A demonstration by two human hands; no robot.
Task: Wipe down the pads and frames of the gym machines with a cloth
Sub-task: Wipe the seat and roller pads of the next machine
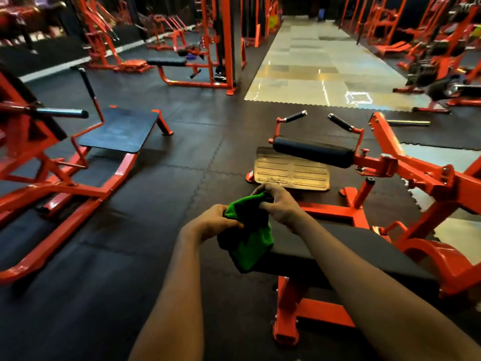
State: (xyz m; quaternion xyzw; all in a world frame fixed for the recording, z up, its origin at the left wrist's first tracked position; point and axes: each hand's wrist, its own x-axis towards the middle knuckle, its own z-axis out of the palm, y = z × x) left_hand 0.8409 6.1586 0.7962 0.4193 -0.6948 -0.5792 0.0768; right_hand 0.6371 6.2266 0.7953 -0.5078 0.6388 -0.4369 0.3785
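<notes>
- Green cloth (250, 239): held up between both hands, low in the middle of the view. It is bunched at the top, and the lower part hangs loose in folds.
- Cloth sits over the left end of a black seat pad (343, 252). Cannot tell whether the hanging edge touches the pad.
- Left hand (217, 221): fingers curled in, thumb and fingertips pinching the cloth's left upper edge. Forearm comes up from the bottom of the view.
- Right hand (279, 203): fingers bent over the cloth's top corner and gripping it, knuckles up. The two hands are close together with the cloth between them.
- Seat pad rests on an orange frame (309, 311), whose base reaches the floor below the right forearm.
- Beyond the hands: a ribbed metal footplate (292, 171), tilted, low to the floor.
- Just above the footplate: a black roller pad (313, 151) on an orange arm, with two black-gripped handles (295, 116) rising behind it.
- To the left, well apart: another orange machine with a flat black platform (120, 130).
- Floor: dark interlocking rubber mats (166, 183). A pale, shiny walkway (317, 66) runs away between rows of orange machines, which are blurred.
</notes>
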